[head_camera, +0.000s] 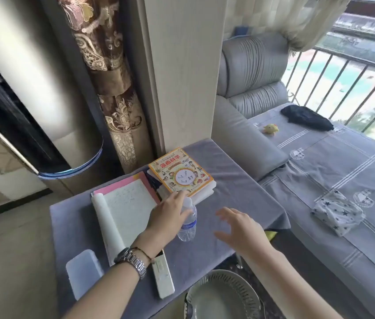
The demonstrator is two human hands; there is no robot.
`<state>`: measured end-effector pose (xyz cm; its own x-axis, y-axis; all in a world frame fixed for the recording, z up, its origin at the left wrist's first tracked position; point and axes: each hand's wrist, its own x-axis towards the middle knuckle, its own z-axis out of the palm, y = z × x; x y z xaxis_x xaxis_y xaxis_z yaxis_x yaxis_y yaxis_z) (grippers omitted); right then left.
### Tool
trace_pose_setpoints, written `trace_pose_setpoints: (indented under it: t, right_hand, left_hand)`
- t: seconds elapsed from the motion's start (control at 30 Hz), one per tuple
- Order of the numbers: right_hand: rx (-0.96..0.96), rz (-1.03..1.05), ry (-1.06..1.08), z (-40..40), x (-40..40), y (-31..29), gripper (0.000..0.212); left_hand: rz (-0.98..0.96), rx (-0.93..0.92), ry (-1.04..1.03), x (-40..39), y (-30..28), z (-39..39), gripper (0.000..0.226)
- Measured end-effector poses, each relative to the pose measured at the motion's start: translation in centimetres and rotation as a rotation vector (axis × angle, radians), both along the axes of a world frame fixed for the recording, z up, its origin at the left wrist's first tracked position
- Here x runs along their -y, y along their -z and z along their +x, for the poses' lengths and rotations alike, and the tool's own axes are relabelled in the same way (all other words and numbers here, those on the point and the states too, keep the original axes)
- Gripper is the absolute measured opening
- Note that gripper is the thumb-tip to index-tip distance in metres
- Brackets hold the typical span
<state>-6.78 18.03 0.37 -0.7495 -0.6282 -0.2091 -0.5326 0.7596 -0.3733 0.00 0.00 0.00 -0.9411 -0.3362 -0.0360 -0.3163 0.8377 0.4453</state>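
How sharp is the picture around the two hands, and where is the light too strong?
Head view: the right hand is slightly motion-blurred, while the left hand and bottle are sharper; the balcony is washed out by daylight; the wide lens slants the pillar.

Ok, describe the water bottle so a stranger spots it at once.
Start at the grey-clothed table beside the sofa. Right of the open notebook, in front of the yellow book, the left hand grips the water bottle. It alone stands upright: clear plastic, blue label.
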Motion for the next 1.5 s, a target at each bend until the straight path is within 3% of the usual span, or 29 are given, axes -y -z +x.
trace_pose_setpoints:
  t: [0.27, 0.47, 0.63, 0.77, 1.0, 1.2, 1.33, 1.4, 1.47, 1.5]
  right_hand:
    - [0.077, -0.048, -0.008, -1.2, 0.3, 1.3, 0.056]
    - [0.172, -0.218, -0.157, -2.7, -0.7, -1.1, 0.084]
    - [0.27, -0.405, -0.184, -4.3, -2.0, -2.9, 0.085]
    - [0.348, -0.48, -0.178, -5.1, -3.3, -2.9, 0.072]
    - [0.274, -0.5, -0.16, -5.7, -4.8, -2.2, 0.07]
    - [0.181, -0.526, -0.119, -5.2, -5.4, -1.8, 0.076]
    - [0.141, -0.558, -0.096, -5.1, -5.4, -1.3, 0.077]
    - [0.142, -0.562, -0.103, -5.0, -5.4, -1.2, 0.074]
    - [0.147, -0.566, -0.107, -5.0, -5.5, -1.2, 0.072]
    - [0.149, -0.569, -0.104, -5.1, -5.6, -1.2, 0.071]
  left_hand:
    - [0.073, 0.012, -0.022, 0.3, -0.2, -0.9, 0.026]
    - [0.399, -0.086, -0.039, -0.1, -4.9, -0.3, 0.028]
    - [0.65, -0.161, 0.002, -1.5, -7.8, -0.2, 0.022]
    - [0.562, -0.153, 0.075, -2.1, -8.1, -0.4, 0.027]
    - [0.243, -0.254, 0.147, -3.4, -6.8, -1.3, 0.025]
    - [0.191, -0.25, 0.087, -4.8, -6.1, -1.9, 0.027]
    - [0.214, -0.155, -0.001, -5.1, -6.0, -2.3, 0.034]
    - [0.089, -0.119, -0.021, -5.3, -6.0, -2.6, 0.034]
    - [0.056, -0.144, -0.015, -5.4, -6.3, -2.7, 0.046]
    - [0.135, -0.162, -0.003, -5.4, -6.5, -2.6, 0.053]
